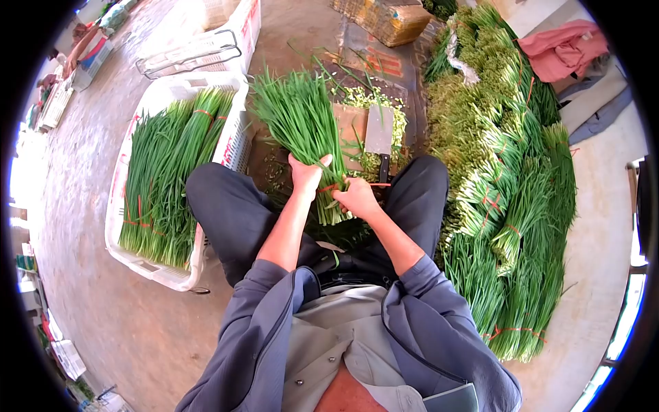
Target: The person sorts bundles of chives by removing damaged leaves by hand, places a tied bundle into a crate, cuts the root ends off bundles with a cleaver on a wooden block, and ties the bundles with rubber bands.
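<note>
A bunch of long green chives (298, 117) is held between my knees, leaves fanning up and to the left. My left hand (307, 174) is wrapped round its stalks, thumb across the front. At the lower stalks, my right hand (357, 197) pinches a red tie (379, 184) that goes round the bunch, one end sticking out to the right. The pale cut ends show below my hands. Just beyond, a cleaver (379, 130) with a dark handle lies on a wooden board (350, 127), among chopped stalk ends (397, 122).
To my left stands a white plastic crate (184, 280) with tied chive bunches inside; another white crate (248, 34) is behind it. A large heap of tied bunches (508, 185) lies on my right. A cardboard box (401, 24) and a pink garment (563, 51) are farther back.
</note>
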`<state>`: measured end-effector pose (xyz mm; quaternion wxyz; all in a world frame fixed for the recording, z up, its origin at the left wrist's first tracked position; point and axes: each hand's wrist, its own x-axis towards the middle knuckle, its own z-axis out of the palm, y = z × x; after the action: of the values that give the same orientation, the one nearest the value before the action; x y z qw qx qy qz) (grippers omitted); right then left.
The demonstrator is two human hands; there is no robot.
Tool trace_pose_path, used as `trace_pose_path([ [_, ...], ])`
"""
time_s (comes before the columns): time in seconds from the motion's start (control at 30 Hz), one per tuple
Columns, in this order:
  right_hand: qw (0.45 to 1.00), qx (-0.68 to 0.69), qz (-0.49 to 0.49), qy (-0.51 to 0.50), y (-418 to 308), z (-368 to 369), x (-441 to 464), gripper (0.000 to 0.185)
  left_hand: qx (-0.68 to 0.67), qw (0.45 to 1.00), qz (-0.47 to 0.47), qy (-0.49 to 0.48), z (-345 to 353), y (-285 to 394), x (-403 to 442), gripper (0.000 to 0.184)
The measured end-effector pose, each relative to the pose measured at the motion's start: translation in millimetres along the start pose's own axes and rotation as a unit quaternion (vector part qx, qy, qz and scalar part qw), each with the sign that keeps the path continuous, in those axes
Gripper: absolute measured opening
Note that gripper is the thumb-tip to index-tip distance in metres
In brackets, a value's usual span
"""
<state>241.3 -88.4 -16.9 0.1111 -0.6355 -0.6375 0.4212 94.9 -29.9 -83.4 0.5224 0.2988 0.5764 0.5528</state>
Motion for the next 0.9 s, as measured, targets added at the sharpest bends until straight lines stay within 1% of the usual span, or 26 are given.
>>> trace_pose_path([
  [0.03,0.989,0.149,0.01,-0.007,-2.0,-3.1,-7.2,0.021,-0.001,1.0,0.006,-0.006,-0.9,0.0,1.0,0.094],
  [0.07,0.956,0.293,0.022,-0.016,-3.5,-6.0,-14.9,0.017,-0.002,1.0,0.004,-0.002,-1.6,-1.1,1.2,0.094],
  [0.1,0.929,0.37,-0.009,-0.019,-1.3,-7.1,-20.2,0.013,-0.004,1.0,0.005,0.003,-2.5,-1.8,-0.1,0.089],
  [0.13,0.92,0.388,-0.044,-0.017,1.9,-11.4,-22.6,0.011,-0.005,1.0,0.006,0.008,-2.2,4.6,-4.6,0.084],
  [0.2,0.881,0.462,-0.086,0.047,3.3,-21.3,-31.9,0.009,-0.026,1.0,0.001,0.01,-2.3,13.0,-11.8,0.086],
  [0.23,0.855,0.507,-0.091,0.062,0.9,-30.0,-34.6,0.004,-0.019,1.0,0.008,0.008,-2.2,13.2,-11.8,0.086],
  [0.27,0.812,0.571,-0.101,0.065,-0.7,-40.1,-39.6,0.002,-0.011,1.0,0.015,0.006,-2.1,13.9,-11.3,0.086],
  [0.3,0.807,0.577,-0.109,0.061,-0.3,-49.0,-41.8,0.003,-0.008,1.0,0.005,0.007,-2.8,12.9,-9.3,0.092],
  [0.33,0.801,0.584,-0.117,0.058,-3.0,-56.8,-44.1,0.003,-0.008,1.0,0.004,0.007,-3.5,10.7,-7.8,0.092],
  [0.37,0.822,0.559,-0.099,0.051,-6.0,-63.1,-46.1,0.009,-0.006,1.0,0.001,0.008,-3.6,8.5,-6.4,0.092],
  [0.4,0.821,0.559,-0.099,0.054,-6.2,-63.9,-42.8,0.009,-0.003,1.0,-0.002,0.007,-2.4,8.2,-6.2,0.092],
  [0.43,0.902,0.421,-0.081,0.046,-7.4,-63.7,-37.1,0.013,0.028,0.999,-0.013,0.017,-2.1,8.6,-5.4,0.09],
  [0.47,0.96,0.273,-0.06,0.037,-9.5,-62.5,-30.9,0.017,0.028,0.999,-0.012,0.013,-0.1,8.8,-5.6,0.09],
  [0.5,0.971,0.237,-0.033,-0.004,-6.8,-55.8,-22.2,0.025,0.02,0.999,-0.018,0.018,0.5,10.2,-6.9,0.089],
  [0.53,0.987,0.153,-0.05,0.013,-6.9,-46.3,-14.7,0.026,0.011,0.999,-0.025,0.025,0.2,17.1,-10.0,0.088],
  [0.6,0.993,0.081,-0.091,0.012,-7.9,-32.2,-3.1,0.033,0.033,0.999,-0.024,0.028,0.4,21.0,-12.9,0.085],
  [0.63,0.996,0.009,-0.092,0.007,-9.3,-28.0,3.2,0.035,0.022,0.999,-0.022,0.022,-0.3,19.0,-11.4,0.084],
  [0.67,0.996,0.009,-0.094,0.005,-10.0,-22.9,7.1,0.035,0.012,1.0,-0.021,0.016,-0.5,16.6,-10.1,0.084],
  [0.73,0.969,-0.135,-0.194,0.072,-7.3,-14.7,13.9,0.034,0.014,1.0,-0.019,0.019,0.0,13.4,-9.3,0.082],
  [0.77,0.973,-0.133,-0.186,0.036,-3.6,-15.8,16.2,0.032,-0.006,1.0,-0.008,0.011,-0.2,11.5,-9.4,0.081],
  [0.8,0.973,-0.133,-0.186,0.035,-0.1,-14.0,17.8,0.032,-0.027,1.0,0.003,0.004,-0.2,11.4,-9.8,0.08],
  [0.83,0.965,-0.135,-0.219,0.047,3.5,-11.1,18.7,0.032,-0.037,0.999,0.028,-0.005,-0.3,11.1,-9.8,0.078],
  [0.87,0.956,-0.136,-0.252,0.059,7.7,-9.0,19.9,0.031,-0.036,0.999,0.027,-0.006,0.0,11.1,-8.3,0.078],
  [0.9,0.957,-0.136,-0.25,0.057,7.4,-10.0,19.6,0.031,-0.023,0.999,0.03,-0.005,0.1,7.3,-4.5,0.077],
])
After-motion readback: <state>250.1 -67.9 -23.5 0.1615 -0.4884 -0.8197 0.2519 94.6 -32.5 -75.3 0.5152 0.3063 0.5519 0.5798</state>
